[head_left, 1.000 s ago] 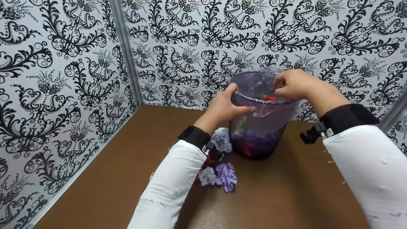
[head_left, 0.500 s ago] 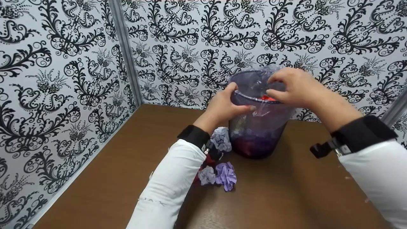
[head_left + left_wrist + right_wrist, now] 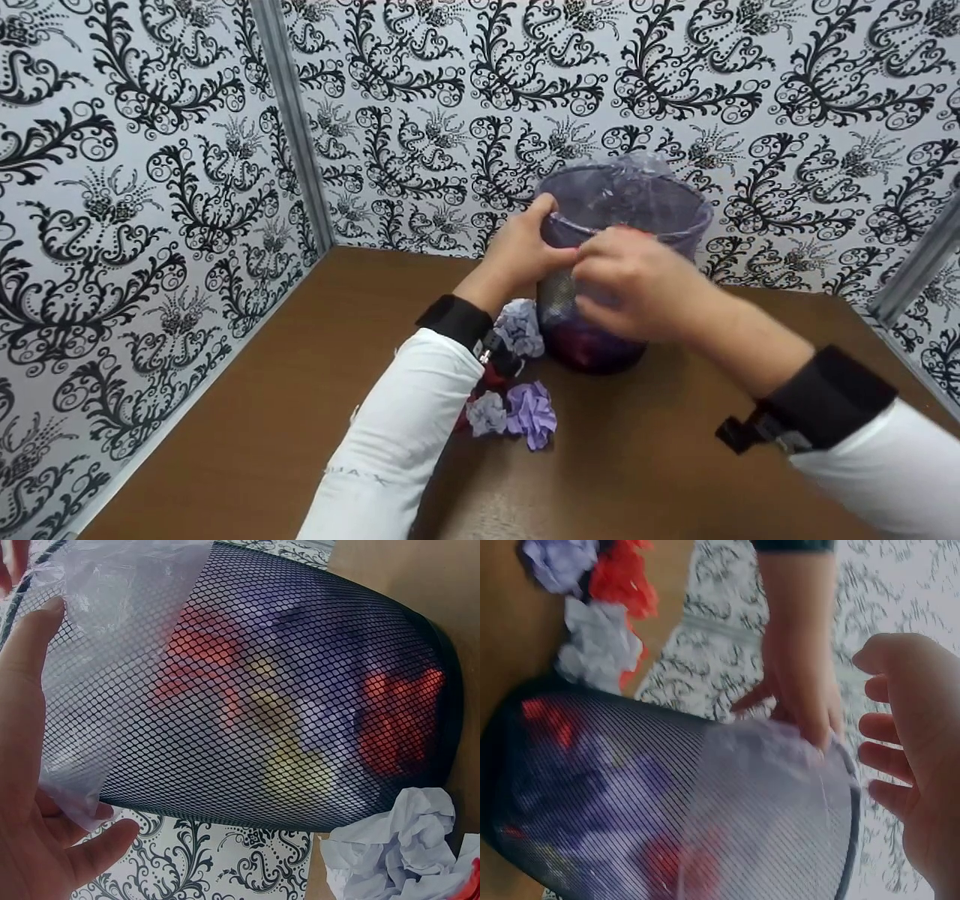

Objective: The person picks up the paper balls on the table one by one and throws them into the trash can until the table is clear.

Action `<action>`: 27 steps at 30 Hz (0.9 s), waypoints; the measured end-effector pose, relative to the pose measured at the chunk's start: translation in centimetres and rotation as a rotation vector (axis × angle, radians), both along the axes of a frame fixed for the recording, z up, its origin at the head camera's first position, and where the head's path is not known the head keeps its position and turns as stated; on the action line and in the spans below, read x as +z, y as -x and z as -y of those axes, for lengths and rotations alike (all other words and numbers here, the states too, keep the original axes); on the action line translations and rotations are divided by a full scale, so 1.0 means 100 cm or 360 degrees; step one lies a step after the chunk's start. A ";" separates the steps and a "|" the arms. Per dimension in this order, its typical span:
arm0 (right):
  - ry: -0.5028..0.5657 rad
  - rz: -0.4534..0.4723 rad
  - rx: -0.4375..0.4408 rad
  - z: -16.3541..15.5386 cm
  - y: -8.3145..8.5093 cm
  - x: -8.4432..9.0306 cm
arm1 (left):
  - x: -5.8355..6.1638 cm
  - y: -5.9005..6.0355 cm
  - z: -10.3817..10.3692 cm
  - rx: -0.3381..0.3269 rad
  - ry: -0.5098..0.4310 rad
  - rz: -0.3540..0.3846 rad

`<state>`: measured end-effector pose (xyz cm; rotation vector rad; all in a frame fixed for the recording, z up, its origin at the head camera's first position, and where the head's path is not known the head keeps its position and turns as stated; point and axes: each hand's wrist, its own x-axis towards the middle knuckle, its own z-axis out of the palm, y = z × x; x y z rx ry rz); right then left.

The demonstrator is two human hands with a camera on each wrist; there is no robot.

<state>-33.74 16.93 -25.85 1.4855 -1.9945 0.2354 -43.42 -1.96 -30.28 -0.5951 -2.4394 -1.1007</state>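
A dark mesh wastebasket (image 3: pixel 592 351) stands upright on the table, with a clear plastic bag (image 3: pixel 641 166) lining it and folded over its rim. Red, purple, white and yellow crumpled papers show through the mesh (image 3: pixel 225 750). My left hand (image 3: pixel 517 255) grips the rim at the near left, thumb outside over the folded bag. My right hand (image 3: pixel 637 289), blurred by motion, is in front of the basket close to the left thumb. In the right wrist view, the right hand (image 3: pixel 922 750) has loosely bent fingers, apart from the rim, holding nothing.
Left of the basket lie crumpled papers on the brown table (image 3: pixel 360 337): a purple ball (image 3: pixel 532 415), a greyish ball (image 3: pixel 487 414), a pale one (image 3: pixel 519 328) against the basket and red ones (image 3: pixel 622 581) partly hidden by my left arm. Patterned walls (image 3: pixel 420 112) stand behind and at the left.
My right hand has left the far right part of the rim and bag, moving left and down to the basket's front. The left hand keeps its grip on the rim.
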 end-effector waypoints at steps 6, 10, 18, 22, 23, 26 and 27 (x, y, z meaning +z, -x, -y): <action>-0.0048 0.0108 0.0011 0.006 -0.007 -0.034 | 0.001 -0.001 0.000 -0.0007 -0.0039 0.0026; -0.0130 0.0238 -0.0055 0.009 -0.004 -0.062 | 0.000 -0.002 -0.001 -0.0010 -0.0073 0.0075; -0.0308 0.0415 -0.0145 0.022 0.001 -0.120 | -0.002 -0.001 -0.002 0.0045 -0.0034 0.0032; -0.0403 0.0511 -0.0193 0.031 0.000 -0.137 | -0.002 -0.001 -0.001 0.0030 -0.0038 0.0044; -0.0426 0.0532 -0.0208 0.033 -0.001 -0.140 | -0.002 -0.001 -0.001 0.0028 -0.0035 0.0048; -0.0479 0.0588 -0.0233 0.037 -0.001 -0.146 | -0.001 -0.001 -0.002 0.0024 -0.0037 0.0058; -0.0495 0.0602 -0.0239 0.037 -0.001 -0.148 | 0.000 -0.001 -0.002 0.0018 -0.0041 0.0066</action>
